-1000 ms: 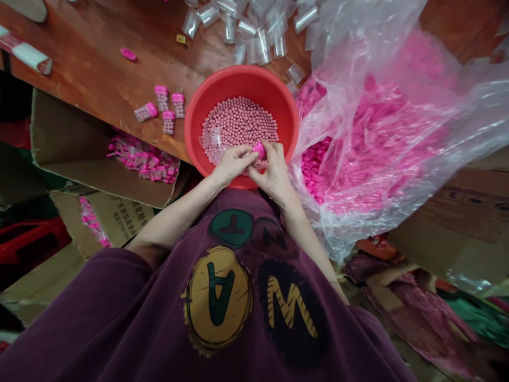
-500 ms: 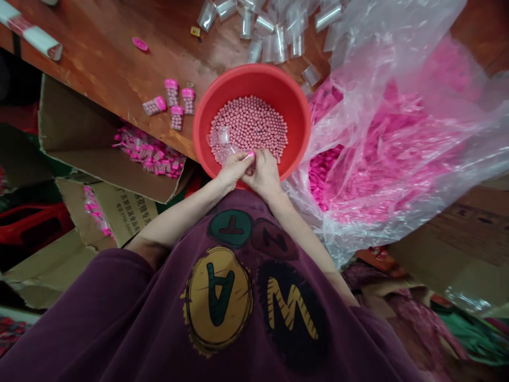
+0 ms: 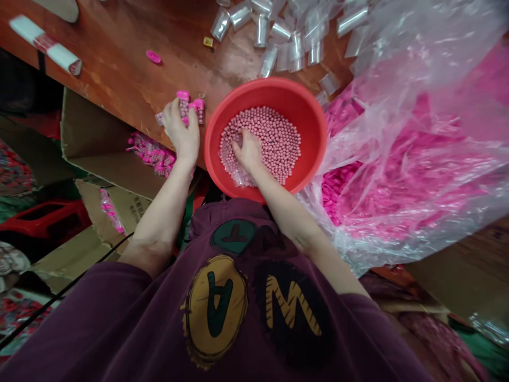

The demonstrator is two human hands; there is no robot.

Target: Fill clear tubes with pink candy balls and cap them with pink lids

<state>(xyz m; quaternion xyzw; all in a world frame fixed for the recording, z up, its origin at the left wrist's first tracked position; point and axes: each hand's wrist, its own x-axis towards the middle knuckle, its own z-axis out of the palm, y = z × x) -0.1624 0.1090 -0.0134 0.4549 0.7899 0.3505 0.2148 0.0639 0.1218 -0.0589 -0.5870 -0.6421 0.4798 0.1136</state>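
My left hand (image 3: 181,130) is open, its fingers spread over a small group of clear bottles with pink caps (image 3: 183,96), filled with pink beads, on the table's near edge. It partly hides them. My right hand (image 3: 250,153) reaches into the red bowl (image 3: 314,119), thumb and fingers closed on a clear plastic container at the left of the pink beads (image 3: 274,127). The container is hard to make out against the beads. More clear containers (image 3: 241,178) lie in the bowl just below that hand.
Empty clear tubes (image 3: 261,31) lie scattered at the table's far side. A large plastic bag of pink pieces (image 3: 397,175) is at the right. A cardboard box (image 3: 85,127) with capped bottles stands below the table edge at left. A loose pink cap (image 3: 153,57) lies on the table.
My hands were together at the bowl's near edge and have parted. The left has gone left to the capped bottles; the right has moved farther into the bowl. The view has shifted slightly.
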